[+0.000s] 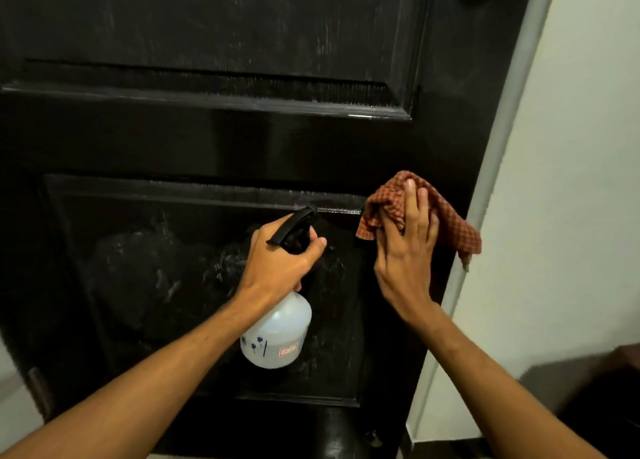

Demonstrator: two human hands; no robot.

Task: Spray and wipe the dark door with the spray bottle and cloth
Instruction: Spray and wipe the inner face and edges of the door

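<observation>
Single view, head cam, wide-angle. It sat above and behind both forearms, facing fwd and pitched down at the dark door point(242, 140). Range was close: the door filled the frame from 9 o'clock through 12 to approx 2 o'clock. Forearms entered at 7 and 5 o'clock. The left hand point(280, 264) gripping the spray bottle point(277, 337) and the right hand point(405, 250) holding the cloth point(450, 223) sat just below centre. A pale wall point(571, 181) took the 3 o'clock side. The door's right edge slanted across the frame.
</observation>
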